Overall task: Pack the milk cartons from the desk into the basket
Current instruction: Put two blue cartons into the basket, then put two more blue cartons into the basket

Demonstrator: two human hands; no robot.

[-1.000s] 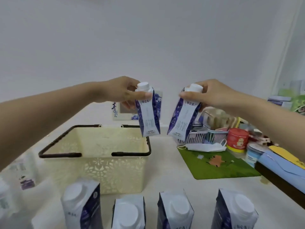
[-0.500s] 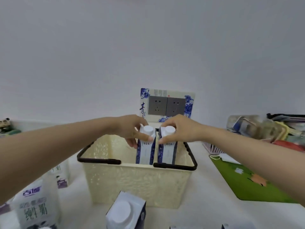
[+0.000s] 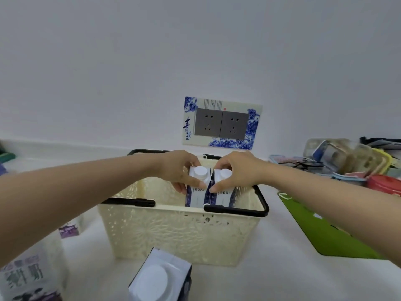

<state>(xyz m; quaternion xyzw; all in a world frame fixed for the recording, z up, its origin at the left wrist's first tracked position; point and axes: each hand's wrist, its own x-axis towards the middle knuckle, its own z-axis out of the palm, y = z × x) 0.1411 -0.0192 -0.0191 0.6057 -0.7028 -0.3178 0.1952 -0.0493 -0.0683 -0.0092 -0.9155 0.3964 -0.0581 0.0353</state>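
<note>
A cream lattice basket (image 3: 180, 231) with black handles stands in the middle of the white desk. Inside it, two blue-and-white milk cartons with white caps stand upright side by side. My left hand (image 3: 180, 168) grips the top of the left carton (image 3: 196, 197). My right hand (image 3: 236, 170) grips the top of the right carton (image 3: 223, 197). Both cartons' lower halves are hidden behind the basket's front wall. Another carton (image 3: 160, 279) of the same kind stands on the desk in front of the basket.
A larger milk carton (image 3: 28, 276) with green writing stands at the lower left, a small purple-labelled carton (image 3: 70, 229) behind it. A green mat (image 3: 325, 237) lies to the right, with a red tin (image 3: 384, 184) and cluttered containers behind. A wall socket (image 3: 221, 123) sits above the basket.
Both hands carried the two cartons from above the desk down into the basket. They now sit a little deeper than half a second ago. The camera view shifted left and upward.
</note>
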